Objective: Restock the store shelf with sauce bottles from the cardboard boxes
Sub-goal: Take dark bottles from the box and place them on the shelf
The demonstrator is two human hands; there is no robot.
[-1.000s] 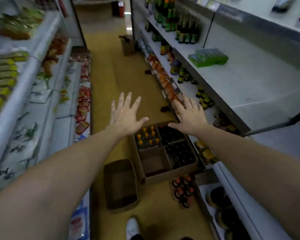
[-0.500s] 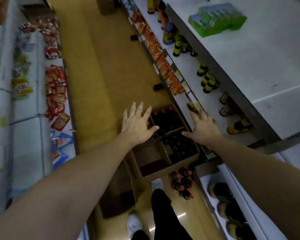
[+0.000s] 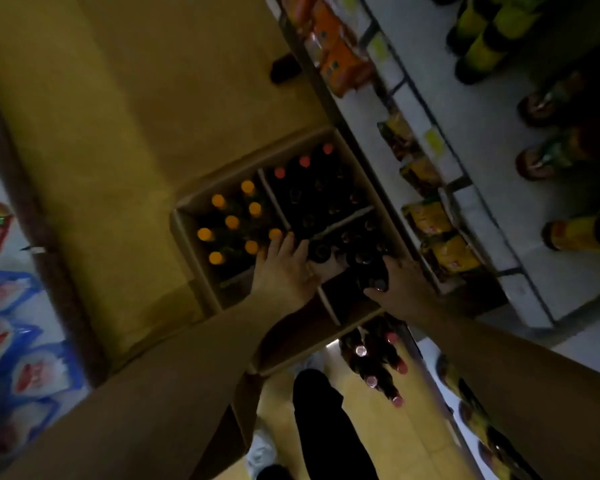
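A four-part cardboard box (image 3: pixel 184 216) stands on the yellow floor beside the store shelf (image 3: pixel 482 188). One part holds orange-capped bottles (image 3: pixel 232 222), another red-capped dark bottles (image 3: pixel 305 161), a third black-capped dark sauce bottles (image 3: pixel 361 237). My left hand (image 3: pixel 284 268) lies over the middle divider, fingers straight, thumb next to a black cap. My right hand (image 3: pixel 399 289) reaches into the black-capped part and curls round one dark sauce bottle (image 3: pixel 374 277). The picture is dim and blurred.
A shrink-wrapped pack of red-capped bottles (image 3: pixel 371 362) lies on the floor just before the box. My dark trouser leg (image 3: pixel 326 427) and white shoe (image 3: pixel 262 452) are below it. Snack packets (image 3: pixel 444 251) line the lowest shelf edge. Blue packets (image 3: pixel 32 372) fill the left rack.
My view has dropped close over the box. Both hands have come down from above the box into it, and the right hand now wraps a dark bottle.
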